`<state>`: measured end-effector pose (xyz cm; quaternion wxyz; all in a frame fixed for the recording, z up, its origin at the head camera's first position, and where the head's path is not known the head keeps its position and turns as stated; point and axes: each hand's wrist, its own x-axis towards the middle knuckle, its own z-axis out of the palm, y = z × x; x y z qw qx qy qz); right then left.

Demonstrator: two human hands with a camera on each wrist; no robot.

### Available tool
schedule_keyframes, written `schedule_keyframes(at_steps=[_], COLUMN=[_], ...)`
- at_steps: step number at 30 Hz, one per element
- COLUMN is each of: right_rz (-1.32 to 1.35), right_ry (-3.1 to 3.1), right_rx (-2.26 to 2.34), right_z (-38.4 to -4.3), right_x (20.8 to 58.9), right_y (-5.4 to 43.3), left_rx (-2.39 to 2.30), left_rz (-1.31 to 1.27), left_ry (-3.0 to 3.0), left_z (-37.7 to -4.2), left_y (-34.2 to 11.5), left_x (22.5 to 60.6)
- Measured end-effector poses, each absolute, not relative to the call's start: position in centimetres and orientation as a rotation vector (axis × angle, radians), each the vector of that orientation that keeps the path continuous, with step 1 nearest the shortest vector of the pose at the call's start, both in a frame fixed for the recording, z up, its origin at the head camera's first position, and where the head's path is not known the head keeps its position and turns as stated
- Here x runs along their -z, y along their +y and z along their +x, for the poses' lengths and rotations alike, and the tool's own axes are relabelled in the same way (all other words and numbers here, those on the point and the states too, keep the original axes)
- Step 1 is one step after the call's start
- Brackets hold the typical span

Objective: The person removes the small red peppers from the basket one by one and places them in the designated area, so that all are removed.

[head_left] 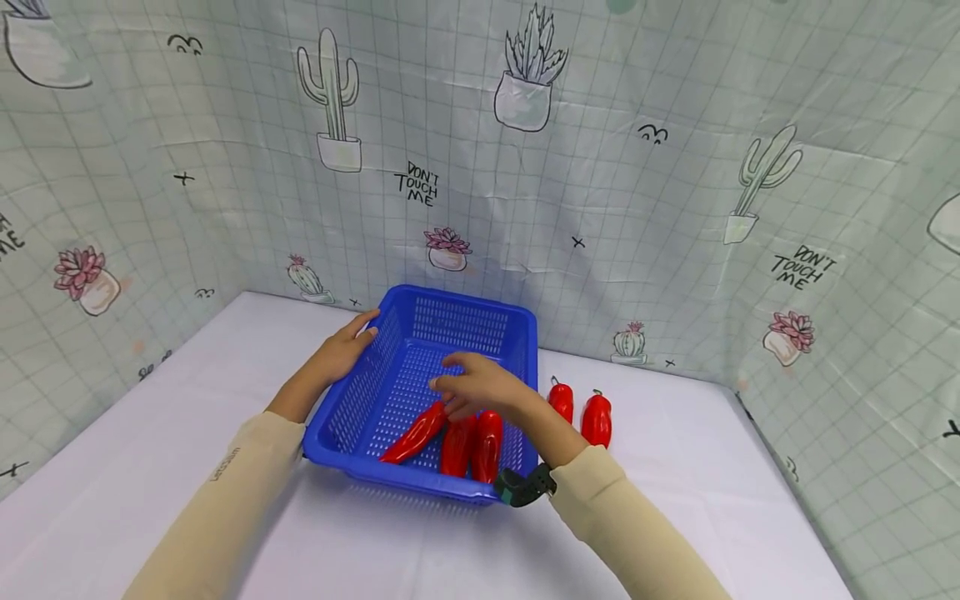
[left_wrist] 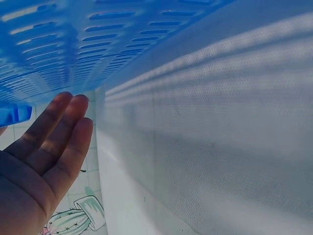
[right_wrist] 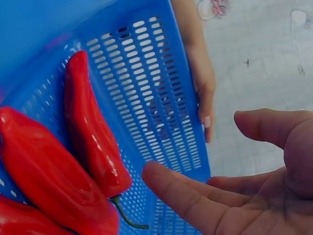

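A blue plastic basket [head_left: 472,303] with slotted walls stands on the table. Three red peppers lie inside at its near end: a slanted pepper [head_left: 416,435], a middle pepper [head_left: 456,450] and a right-hand pepper [head_left: 488,446]. My left hand [head_left: 341,354] rests against the basket's left side, thumb at the rim; in the left wrist view its straight fingers [left_wrist: 73,142] lie along the outer wall. Over the peppers hovers my right hand [head_left: 480,385], thumb and fingers spread with nothing between them. The right wrist view shows the slanted pepper's green stem [right_wrist: 129,215] close to those fingers.
Two more red peppers, one nearer the basket [head_left: 561,400] and one farther right [head_left: 597,421], lie on the white tablecloth [head_left: 675,492] right of the basket. A curtain [head_left: 480,167] printed with potted cacti hangs behind and at both sides.
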<state>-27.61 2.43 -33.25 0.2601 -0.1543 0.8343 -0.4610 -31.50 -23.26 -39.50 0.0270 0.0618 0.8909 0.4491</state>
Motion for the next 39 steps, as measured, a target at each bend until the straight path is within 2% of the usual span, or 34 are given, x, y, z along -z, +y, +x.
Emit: schedule_keyframes(at_steps=[3,8,12,16,23,29,39], right_rz=[-0.437,-0.34,-0.254,-0.158,0.261,0.367,0.308], right_ry=[2.264,2.328,2.387,2.461,2.438,2.373,2.404], right_rx=[1.288,1.419,1.467,1.508,1.697,1.745,1.745], right_z=[-28.0,-29.2,-29.9,-29.1,-28.1,-27.9,-28.4], right_x=[32.4,30.5,30.4,31.7,36.2,38.4,37.2], right_y=[3.9,9.6,13.3,17.1,24.2,25.7,25.1], left_rx=[-1.383,-1.387,-1.372,-1.365,-1.357,-1.371,-1.397], left_rz=[0.188,0.206,0.19,0.179,0.188,0.194,0.2], left_ry=[2.757,2.761,2.779,2.771,2.772,2.769,2.764], left_z=[-31.4,-31.4,-31.1,-31.0,-31.0,-31.0,-31.0], left_y=[-23.1,-23.0,-23.6,-23.7,-23.5,-23.5,-23.4], left_x=[39.5,39.2,38.9,39.5,39.5,39.4,39.5])
